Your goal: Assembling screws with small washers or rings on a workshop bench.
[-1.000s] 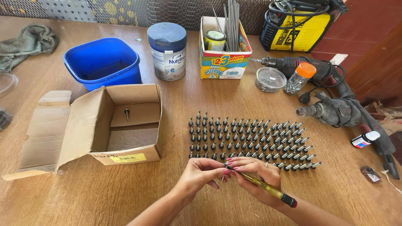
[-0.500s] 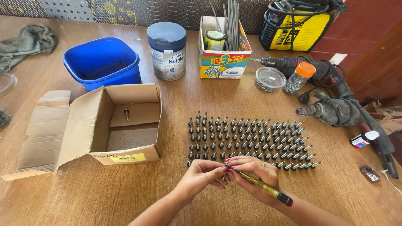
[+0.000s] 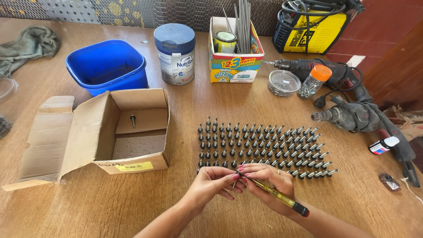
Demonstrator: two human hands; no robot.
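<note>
Head view: the left hand and the right hand meet at the near edge of a light wooden table, fingertips pinched together over something too small to make out. The right hand is closed around a slim yellow-handled screwdriver with a black end cap, which lies slanted across its palm; the left hand is curled, thumb and fingers nipped at the tool's tip. Just beyond the hands, rows of dark screws standing upright on their heads fill a neat block on the table.

To the left, an open brown cardboard box lying on its side holds a single dark screw. Behind it, a blue square plastic tub shows only its own bare bottom. A round tin with a blue lid stands shut beside it. A colourful printed carton holds a small can and a bundle of thin grey metal rods. A shallow clear dish contains small metal screws, and a clear jar with an orange cap, tipped on its side, holds more.
</note>
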